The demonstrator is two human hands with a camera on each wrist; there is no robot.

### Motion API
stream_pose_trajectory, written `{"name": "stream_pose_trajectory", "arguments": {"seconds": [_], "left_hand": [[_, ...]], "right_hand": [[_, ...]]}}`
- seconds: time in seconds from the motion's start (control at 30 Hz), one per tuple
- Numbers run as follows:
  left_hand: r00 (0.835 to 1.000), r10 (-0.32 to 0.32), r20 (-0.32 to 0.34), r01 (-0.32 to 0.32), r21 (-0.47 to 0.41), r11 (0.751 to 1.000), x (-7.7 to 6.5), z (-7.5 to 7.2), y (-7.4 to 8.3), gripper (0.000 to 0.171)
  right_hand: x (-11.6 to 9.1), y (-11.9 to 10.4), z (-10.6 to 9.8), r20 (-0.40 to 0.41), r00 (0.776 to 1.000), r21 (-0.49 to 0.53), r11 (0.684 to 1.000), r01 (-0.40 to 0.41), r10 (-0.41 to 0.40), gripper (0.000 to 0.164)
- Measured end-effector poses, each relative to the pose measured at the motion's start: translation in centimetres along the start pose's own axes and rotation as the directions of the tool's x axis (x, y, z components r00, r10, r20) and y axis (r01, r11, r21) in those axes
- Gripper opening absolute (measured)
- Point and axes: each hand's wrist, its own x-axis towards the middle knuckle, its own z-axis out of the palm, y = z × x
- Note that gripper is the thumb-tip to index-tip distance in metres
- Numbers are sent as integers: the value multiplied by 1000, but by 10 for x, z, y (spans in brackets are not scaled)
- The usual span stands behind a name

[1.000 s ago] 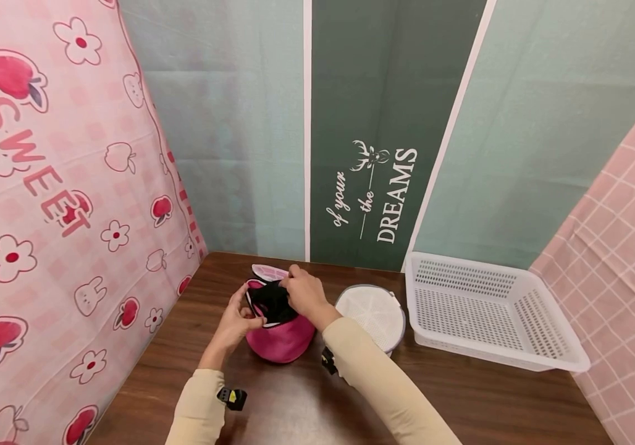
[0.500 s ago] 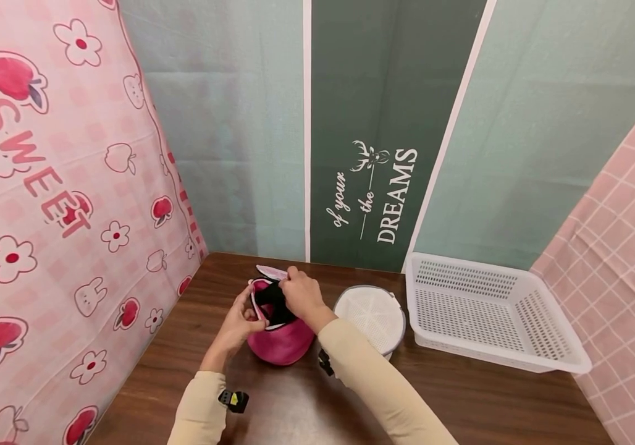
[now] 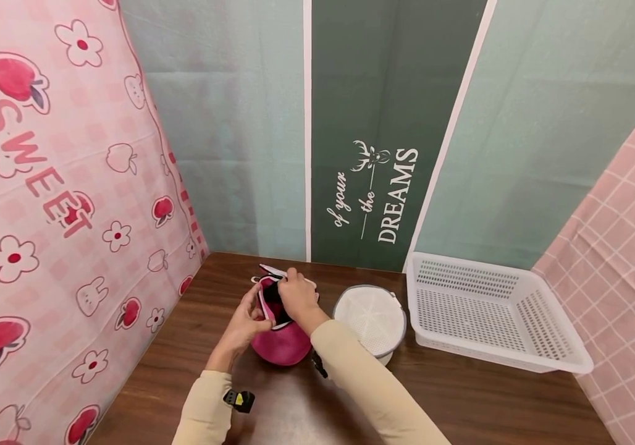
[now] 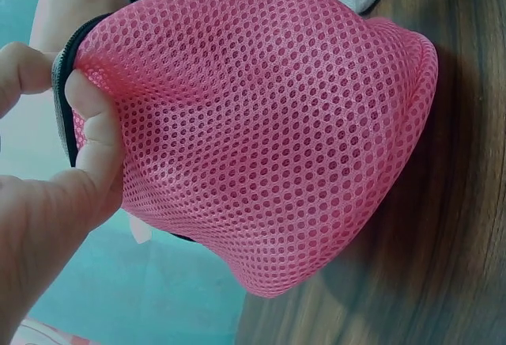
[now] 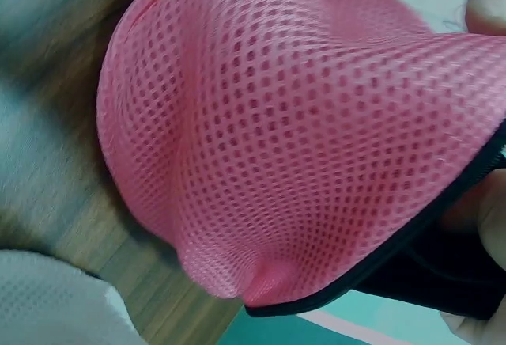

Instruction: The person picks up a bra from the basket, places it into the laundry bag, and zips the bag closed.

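A pink mesh laundry bag (image 3: 281,347) with a black zip edge stands on the table, its mouth held apart. Thumb and fingers of my left hand (image 3: 244,322) pinch the bag's left rim; the left wrist view shows the thumb on the mesh (image 4: 261,123) below the zip. At the opening, my right hand (image 3: 299,298) pinches black cloth (image 5: 431,270), part of which lies inside the bag. Some right fingertips are hidden behind the zip edge. A pale pink flap sticks up at the back of the bag's mouth.
Right of the bag sits a round white mesh bag (image 3: 370,318) with a grey rim. A white perforated plastic basket (image 3: 495,357) stands farther right, near the back curtain. The brown wooden table (image 3: 290,405) extends in front of the bag.
The bag and my left hand have shifted slightly right. Less black cloth shows at the mouth than a second ago, and the pale flap has turned more edge-on.
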Motion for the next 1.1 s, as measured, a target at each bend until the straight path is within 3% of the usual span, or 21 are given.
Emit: {"name": "stream_pose_trajectory", "arguments": {"seconds": [0.1,0.17,0.23,0.3,0.4,0.47,0.53,0.63,0.73,0.8,1.0,1.1], "left_hand": [[1000,-3,-16,3,-4,1000,0,-2,-1,95],[1000,-7,-19,7,-4,1000,-1,-4,-1,95],[1000,-16,-20,15,-5,1000,-2,-6,-2,95],[1000,-21,-23,21,-7,1000,-3,-8,-2,95],[999,-25,-27,25,-6,1000,-4,-10,-3,95],[999,-22,-31,21,-7,1000,-4,-11,-2,95],[999,-27,-32,27,-5,1000,-4,-11,-2,95],[999,-34,-18,34,-3,999,-4,-11,-3,95],[999,-41,-10,41,6,999,-4,-11,-3,95],[999,-42,-15,42,14,999,-5,-11,-2,95],[998,-55,-26,56,21,998,-6,-12,-1,95],[998,-59,-24,59,19,998,-5,-12,0,94]], "right_hand": [[-2,3,-7,64,998,170,985,-40,30,28],[-4,7,-11,117,993,332,941,-67,29,35],[-5,13,-13,150,989,516,853,-75,-3,39],[-7,19,-15,169,984,669,740,-73,-56,39],[-8,30,-15,176,978,796,601,-73,-115,39],[-8,34,-14,183,979,834,541,-105,-92,38],[-7,37,-11,174,984,847,516,-127,-42,35],[-8,39,-4,140,990,845,521,-119,0,31],[-10,38,2,118,992,820,568,-70,-48,29],[-11,36,6,116,989,814,579,-40,-95,28],[-11,33,8,110,985,846,532,-23,-132,24],[-9,32,7,99,981,840,543,8,-169,23]]}}
